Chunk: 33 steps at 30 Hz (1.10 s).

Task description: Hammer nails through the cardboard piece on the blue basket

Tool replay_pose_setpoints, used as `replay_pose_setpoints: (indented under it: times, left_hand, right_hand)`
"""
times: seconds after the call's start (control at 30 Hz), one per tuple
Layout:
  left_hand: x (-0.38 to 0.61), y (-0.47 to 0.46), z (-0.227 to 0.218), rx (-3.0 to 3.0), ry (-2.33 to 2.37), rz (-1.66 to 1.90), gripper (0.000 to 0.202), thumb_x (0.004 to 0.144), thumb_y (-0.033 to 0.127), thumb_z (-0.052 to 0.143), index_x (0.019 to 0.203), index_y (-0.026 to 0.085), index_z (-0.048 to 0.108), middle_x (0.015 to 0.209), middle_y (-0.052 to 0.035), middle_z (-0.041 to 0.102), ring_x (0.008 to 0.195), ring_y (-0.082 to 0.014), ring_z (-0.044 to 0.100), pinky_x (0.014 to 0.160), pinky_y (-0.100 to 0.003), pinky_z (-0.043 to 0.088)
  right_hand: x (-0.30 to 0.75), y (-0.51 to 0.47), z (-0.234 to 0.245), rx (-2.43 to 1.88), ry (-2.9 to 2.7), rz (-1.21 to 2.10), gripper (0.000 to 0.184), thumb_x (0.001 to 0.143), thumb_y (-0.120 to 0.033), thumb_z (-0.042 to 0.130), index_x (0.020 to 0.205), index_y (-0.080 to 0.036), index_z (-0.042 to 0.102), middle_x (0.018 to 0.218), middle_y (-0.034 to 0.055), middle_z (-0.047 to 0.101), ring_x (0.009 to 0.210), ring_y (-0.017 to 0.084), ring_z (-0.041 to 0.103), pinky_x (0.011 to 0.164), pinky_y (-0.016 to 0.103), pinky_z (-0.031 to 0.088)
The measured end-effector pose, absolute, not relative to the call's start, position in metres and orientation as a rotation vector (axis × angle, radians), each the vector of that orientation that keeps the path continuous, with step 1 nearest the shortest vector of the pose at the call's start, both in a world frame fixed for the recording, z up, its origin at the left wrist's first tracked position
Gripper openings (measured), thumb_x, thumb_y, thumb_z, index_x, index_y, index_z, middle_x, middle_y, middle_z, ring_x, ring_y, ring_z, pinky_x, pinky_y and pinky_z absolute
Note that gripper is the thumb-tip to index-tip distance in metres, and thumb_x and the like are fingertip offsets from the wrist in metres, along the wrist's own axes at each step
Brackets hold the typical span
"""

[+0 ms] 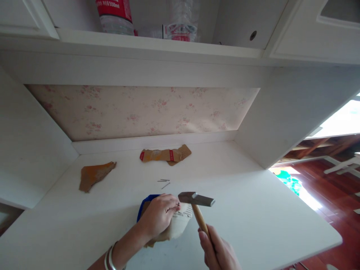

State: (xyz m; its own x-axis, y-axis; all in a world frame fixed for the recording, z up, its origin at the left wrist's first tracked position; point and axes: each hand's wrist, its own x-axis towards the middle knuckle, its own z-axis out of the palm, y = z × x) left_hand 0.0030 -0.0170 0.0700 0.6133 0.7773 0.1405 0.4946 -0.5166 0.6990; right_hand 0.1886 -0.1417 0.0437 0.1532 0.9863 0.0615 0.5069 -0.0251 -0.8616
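My right hand (218,251) grips the wooden handle of a small hammer (197,200), whose steel head hovers just above a pale piece of material (180,223) on the white desk (239,195). My left hand (159,215) rests on that piece, fingertips pinched on a small nail beside a row of nails set in it. A blue edge (144,204) shows under my left hand. Loose nails (164,182) lie just beyond.
A brown leather scrap (94,175) lies at the left, and a torn tan scrap with red tabs (165,154) sits by the back wall. Plastic bottles (115,15) stand on the shelf above. The desk's right edge drops to a red wooden floor (334,195).
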Motion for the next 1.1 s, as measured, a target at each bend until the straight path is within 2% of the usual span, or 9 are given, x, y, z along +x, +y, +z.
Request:
replay_pose_setpoints:
  times: [0.13, 0.27, 0.4, 0.57, 0.7, 0.83, 0.93, 1.1]
  left_hand:
    - [0.004, -0.018, 0.071, 2.256, 1.0, 0.579, 0.019, 0.094, 0.017, 0.057, 0.083, 0.022, 0.071, 0.085, 0.0012, 0.068, 0.084, -0.0153, 0.061, 0.078, -0.025, 0.043]
    - [0.004, -0.02, 0.069, 2.29, 1.017, 0.574, 0.025, 0.095, 0.017, 0.055, 0.075, 0.021, 0.069, 0.081, 0.0003, 0.067, 0.08, -0.0154, 0.06, 0.076, -0.026, 0.043]
    - [0.003, -0.02, 0.069, 2.317, 0.989, 0.585, 0.023, 0.094, 0.015, 0.054, 0.083, 0.023, 0.072, 0.089, 0.0001, 0.069, 0.086, -0.0163, 0.061, 0.082, -0.028, 0.044]
    - [0.002, -0.019, 0.07, 2.337, 0.998, 0.562, 0.021, 0.093, 0.021, 0.055, 0.081, 0.022, 0.073, 0.088, -0.0001, 0.068, 0.083, -0.0152, 0.062, 0.079, -0.027, 0.046]
    - [0.001, -0.018, 0.065, 2.298, 1.059, 0.542, 0.01, 0.088, 0.027, 0.064, 0.09, 0.024, 0.074, 0.104, 0.0003, 0.069, 0.086, -0.0154, 0.065, 0.081, -0.026, 0.048]
    - [0.0, -0.017, 0.058, 2.313, 1.084, 0.536, 0.016, 0.088, 0.032, 0.064, 0.095, 0.023, 0.075, 0.114, -0.0018, 0.067, 0.094, -0.0175, 0.066, 0.087, -0.026, 0.05]
    - [0.001, -0.019, 0.057, 2.37, 1.075, 0.529, 0.021, 0.091, 0.032, 0.06, 0.105, 0.024, 0.074, 0.116, -0.0035, 0.067, 0.101, -0.0193, 0.064, 0.093, -0.03, 0.049]
    - [0.002, -0.024, 0.062, 2.431, 1.074, 0.487, 0.021, 0.093, 0.029, 0.054, 0.089, 0.025, 0.075, 0.124, -0.0025, 0.064, 0.109, -0.022, 0.061, 0.101, -0.038, 0.046]
  right_hand:
    - [0.187, -0.14, 0.039, -1.611, -1.509, 0.754, 0.039, 0.097, -0.056, 0.039, 0.083, -0.024, 0.057, 0.055, -0.0055, 0.05, 0.046, 0.014, 0.047, 0.049, 0.024, 0.039]
    - [0.186, -0.141, 0.032, -1.66, -1.446, 0.78, 0.041, 0.097, -0.058, 0.037, 0.088, -0.024, 0.058, 0.053, -0.0061, 0.049, 0.042, 0.014, 0.045, 0.044, 0.024, 0.037]
    - [0.188, -0.143, 0.03, -1.635, -1.482, 0.781, 0.041, 0.097, -0.057, 0.039, 0.082, -0.024, 0.058, 0.053, -0.0054, 0.05, 0.044, 0.014, 0.047, 0.046, 0.024, 0.039]
    - [0.189, -0.143, 0.031, -1.678, -1.454, 0.732, 0.042, 0.097, -0.058, 0.036, 0.087, -0.024, 0.06, 0.049, -0.0058, 0.05, 0.039, 0.014, 0.047, 0.043, 0.023, 0.04]
    - [0.189, -0.144, 0.031, -1.631, -1.514, 0.718, 0.045, 0.097, -0.06, 0.036, 0.083, -0.024, 0.059, 0.053, -0.0039, 0.054, 0.044, 0.014, 0.05, 0.046, 0.023, 0.041]
    - [0.189, -0.144, 0.039, -1.668, -1.441, 0.759, 0.044, 0.098, -0.059, 0.035, 0.091, -0.023, 0.06, 0.051, -0.0056, 0.05, 0.04, 0.013, 0.046, 0.041, 0.022, 0.037]
    - [0.191, -0.142, 0.045, -1.64, -1.475, 0.729, 0.041, 0.098, -0.056, 0.036, 0.093, -0.023, 0.061, 0.052, -0.0055, 0.051, 0.042, 0.014, 0.047, 0.043, 0.023, 0.039]
    - [0.192, -0.14, 0.04, -1.608, -1.586, 0.681, 0.04, 0.098, -0.055, 0.037, 0.084, -0.024, 0.058, 0.055, -0.004, 0.056, 0.045, 0.014, 0.051, 0.048, 0.023, 0.043]
